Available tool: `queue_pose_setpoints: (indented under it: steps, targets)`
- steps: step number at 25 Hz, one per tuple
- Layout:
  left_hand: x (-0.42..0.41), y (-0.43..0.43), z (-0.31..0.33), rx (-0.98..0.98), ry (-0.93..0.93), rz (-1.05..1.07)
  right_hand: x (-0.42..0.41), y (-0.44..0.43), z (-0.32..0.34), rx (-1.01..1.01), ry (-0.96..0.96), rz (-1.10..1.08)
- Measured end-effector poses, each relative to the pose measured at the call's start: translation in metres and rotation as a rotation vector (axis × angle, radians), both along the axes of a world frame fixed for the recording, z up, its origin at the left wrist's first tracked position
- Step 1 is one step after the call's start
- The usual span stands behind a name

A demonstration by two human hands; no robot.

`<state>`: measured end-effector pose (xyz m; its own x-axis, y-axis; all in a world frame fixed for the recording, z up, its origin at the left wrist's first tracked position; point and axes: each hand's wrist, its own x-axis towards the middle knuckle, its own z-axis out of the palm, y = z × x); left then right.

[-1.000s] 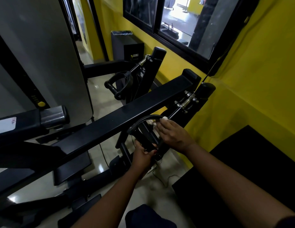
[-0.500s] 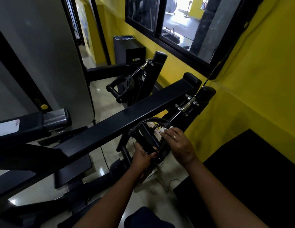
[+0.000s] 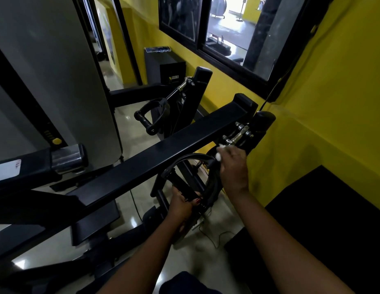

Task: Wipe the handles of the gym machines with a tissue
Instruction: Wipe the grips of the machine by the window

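Note:
A black D-shaped cable handle hangs below the machine's black crossbeam, clipped to a steel carabiner. My left hand grips the lower end of the handle's straight grip bar. My right hand holds a small white tissue against the top right of the handle's strap, just under the carabiner. A second identical black handle hangs farther back on its own cable clip, untouched.
A grey weight-stack shroud with a yellow pin stands on the left. Yellow wall and a dark-framed window are on the right, a black padded bench below it. A thin cable trails on the tiled floor.
My right hand with the tissue has slid up the strap from mid-handle toward the carabiner. My left hand keeps its hold on the grip bar.

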<state>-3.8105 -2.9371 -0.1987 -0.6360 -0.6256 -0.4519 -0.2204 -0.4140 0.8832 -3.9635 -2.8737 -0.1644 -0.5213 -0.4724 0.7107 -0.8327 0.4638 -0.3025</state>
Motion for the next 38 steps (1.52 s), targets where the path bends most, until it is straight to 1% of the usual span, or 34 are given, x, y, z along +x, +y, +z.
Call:
queue_pose_setpoints:
  steps: [2,3,6,7,9,10,11,12,13,14,16,18,20,21,22,23,25,26,27,28,29,32,33,34,35,36,38]
  targets:
    - [-0.002,-0.002,-0.003,-0.003,-0.019,-0.002,-0.013,0.007,0.001,0.138,0.171,0.173]
    - [-0.003,-0.003,-0.002,-0.005,-0.024,-0.002,-0.025,0.007,0.005,0.15,0.197,0.177]
    - [-0.004,-0.005,-0.001,-0.014,-0.037,-0.01,-0.034,-0.007,0.008,0.077,0.074,-0.053]
    - [-0.004,-0.006,-0.002,-0.023,-0.04,-0.012,-0.026,-0.014,0.005,0.114,0.073,-0.049]
    - [-0.005,-0.008,-0.004,-0.025,-0.048,-0.011,-0.016,-0.017,0.0,0.229,0.155,0.088]
    - [-0.006,-0.009,-0.005,-0.022,-0.056,-0.013,-0.018,-0.014,-0.001,0.249,0.193,0.133]
    - [-0.006,-0.009,-0.005,-0.016,-0.059,-0.012,-0.02,-0.011,0.0,0.209,0.189,0.135]
    - [-0.006,-0.01,-0.006,-0.01,-0.063,-0.016,-0.018,-0.007,0.001,0.105,0.138,0.083]
    - [-0.006,-0.011,-0.008,-0.012,-0.063,-0.019,-0.01,-0.005,0.001,-0.045,0.009,0.011]
    - [-0.006,-0.01,-0.008,-0.019,-0.065,-0.023,0.004,-0.006,0.001,-0.224,-0.205,-0.06]
    - [-0.005,-0.012,-0.007,-0.021,-0.067,-0.024,0.033,-0.016,0.007,-0.551,-0.732,-0.139]
    - [-0.008,-0.015,-0.007,-0.031,-0.077,-0.021,0.017,-0.028,0.011,-0.75,-1.233,-0.168]
    - [-0.009,-0.018,-0.007,-0.051,-0.087,-0.023,-0.017,-0.032,0.018,-0.911,-1.721,-0.07]
    - [-0.01,-0.019,-0.01,-0.052,-0.082,-0.015,-0.029,-0.03,0.019,-0.953,-1.876,0.004]
    - [-0.011,-0.019,-0.012,-0.057,-0.083,-0.015,-0.032,-0.027,0.02,-0.962,-1.942,0.094]
    - [-0.011,-0.019,-0.013,-0.074,-0.085,-0.014,-0.031,-0.025,0.019,-0.936,-1.961,0.199]
    - [-0.011,-0.018,-0.014,-0.097,-0.086,-0.001,-0.022,-0.023,0.021,-0.793,-1.911,0.243]
    - [-0.011,-0.017,-0.014,-0.085,-0.076,0.004,-0.02,-0.022,0.025,-0.79,-1.911,0.183]
    - [-0.011,-0.017,-0.013,-0.077,-0.065,0.004,-0.018,-0.021,0.031,-0.833,-1.875,0.148]
    - [-0.011,-0.017,-0.011,-0.076,-0.067,0.0,-0.017,-0.023,0.033,-0.901,-1.829,0.062]
    - [-0.011,-0.018,-0.01,-0.077,-0.076,-0.002,-0.013,-0.024,0.034,-0.916,-1.728,-0.037]
    - [-0.01,-0.02,-0.013,-0.084,-0.113,-0.009,0.02,-0.025,0.025,-1.071,-1.453,-0.126]
    - [-0.01,-0.02,-0.014,-0.094,-0.11,-0.006,0.031,-0.024,0.022,-0.994,-1.316,-0.179]
    - [-0.009,-0.02,-0.015,-0.096,-0.107,-0.007,0.037,-0.023,0.021,-0.864,-1.153,-0.217]
    - [-0.009,-0.019,-0.015,-0.088,-0.093,-0.007,0.039,-0.022,0.02,-0.743,-1.005,-0.201]
    - [-0.009,-0.019,-0.014,-0.075,-0.082,-0.006,0.033,-0.02,0.018,-0.664,-0.87,-0.172]
    - [-0.009,-0.018,-0.01,-0.059,-0.066,-0.008,0.021,-0.02,0.019,-0.558,-0.655,-0.145]
